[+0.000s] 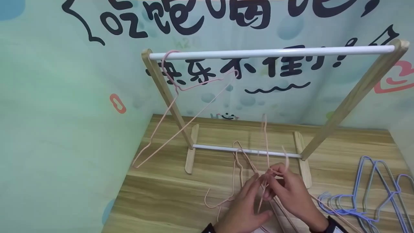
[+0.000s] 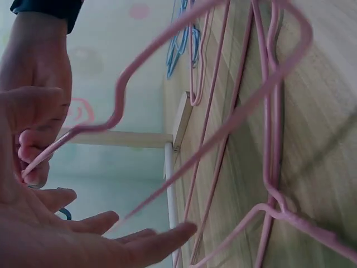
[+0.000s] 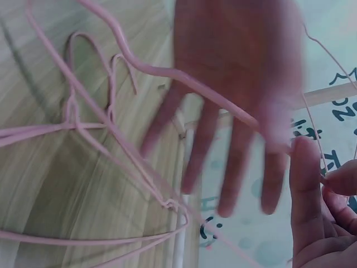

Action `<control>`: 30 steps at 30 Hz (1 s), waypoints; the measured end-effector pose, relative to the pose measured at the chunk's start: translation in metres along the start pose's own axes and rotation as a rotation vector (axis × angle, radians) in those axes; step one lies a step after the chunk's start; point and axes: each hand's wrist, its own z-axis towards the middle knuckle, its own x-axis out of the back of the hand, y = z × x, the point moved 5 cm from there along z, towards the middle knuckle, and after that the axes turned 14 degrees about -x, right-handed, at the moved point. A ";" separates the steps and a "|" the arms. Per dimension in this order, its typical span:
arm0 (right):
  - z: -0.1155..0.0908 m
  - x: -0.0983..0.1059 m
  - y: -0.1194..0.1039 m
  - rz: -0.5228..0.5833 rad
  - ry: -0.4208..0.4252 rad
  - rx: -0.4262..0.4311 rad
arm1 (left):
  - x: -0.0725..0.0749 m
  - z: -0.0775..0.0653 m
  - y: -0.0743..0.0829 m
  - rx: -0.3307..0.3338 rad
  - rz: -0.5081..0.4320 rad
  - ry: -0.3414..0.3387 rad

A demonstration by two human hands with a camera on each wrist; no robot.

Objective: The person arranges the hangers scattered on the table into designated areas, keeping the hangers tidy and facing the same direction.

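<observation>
In the head view, my right hand (image 1: pixel 292 191) pinches a thin pink clothes hanger (image 1: pixel 266 139) between thumb and fingers near its neck, in front of the rack. My left hand (image 1: pixel 242 207) is close beside it on the left. Its fingers (image 3: pixel 228 178) are straight and spread in the right wrist view, with the hanger's wire crossing the palm. The left wrist view has the bent hanger wire (image 2: pixel 120 97) running up from the right hand's fingertips. Another pink hanger (image 1: pixel 164 66) hangs by its hook at the left end of the rack's white top bar (image 1: pixel 275 52).
More pink hangers (image 1: pixel 233 174) lie on the wood-grain surface (image 1: pixel 155 197) below my hands. Several blue and grey-green hangers (image 1: pixel 355 181) are heaped at the right. The rack's wooden posts (image 1: pixel 352 103) and lower white bar (image 1: pixel 220 148) stand beyond, before a printed backdrop.
</observation>
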 end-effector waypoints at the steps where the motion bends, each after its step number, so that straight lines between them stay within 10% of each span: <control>1: 0.001 0.000 0.000 0.015 -0.009 -0.003 | 0.000 -0.001 -0.001 -0.012 -0.009 -0.003; 13: 0.015 0.001 -0.007 -0.014 -0.018 0.042 | 0.012 -0.009 0.000 -0.106 -0.001 0.075; 22: 0.037 0.042 -0.025 -0.477 0.294 0.336 | 0.032 -0.011 0.004 -0.100 -0.158 0.083; 30: 0.057 0.044 -0.012 -0.864 0.323 0.537 | 0.041 -0.013 0.015 -0.120 -0.307 0.003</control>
